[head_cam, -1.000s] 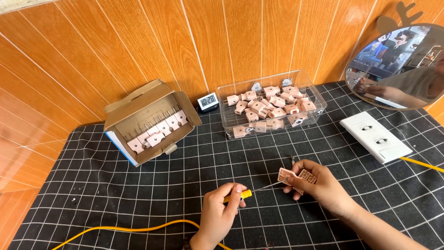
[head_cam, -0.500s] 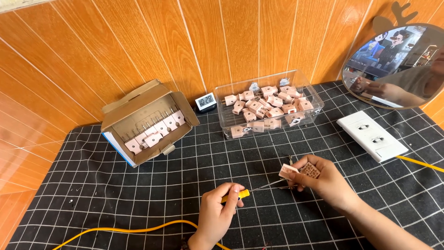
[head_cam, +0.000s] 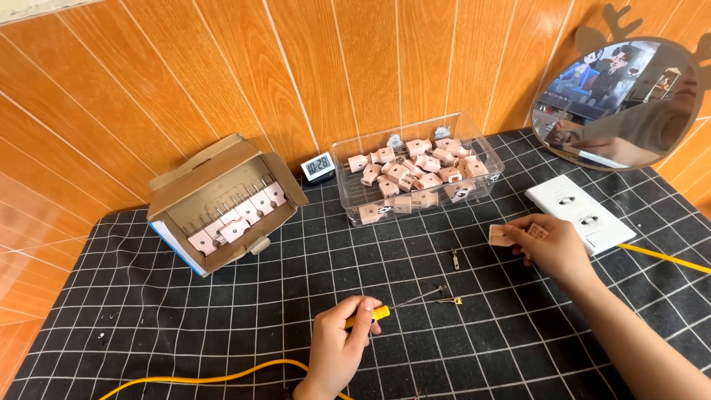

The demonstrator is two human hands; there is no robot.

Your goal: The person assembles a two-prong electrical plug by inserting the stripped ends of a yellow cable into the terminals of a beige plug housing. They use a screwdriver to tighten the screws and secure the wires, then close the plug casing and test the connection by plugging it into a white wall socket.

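So the left hand (head_cam: pixel 337 348) is clamped on the yellow screwdriver (head_cam: pixel 396 306), shaft pointing toward 2 o'clock at the pink plug (head_cam: pixel 511 234) pinched in the right hand (head_cam: pixel 552 248).

The left hand (head_cam: pixel 337 348) grips a yellow screwdriver (head_cam: pixel 392 307), its tip beside a small screw (head_cam: pixel 453 300). The right hand (head_cam: pixel 552 244) pinches a pink plug (head_cam: pixel 502 235). Beyond it sits a clear bin (head_cam: pixel 415 174); just right, a white socket (head_cam: pixel 581 215).
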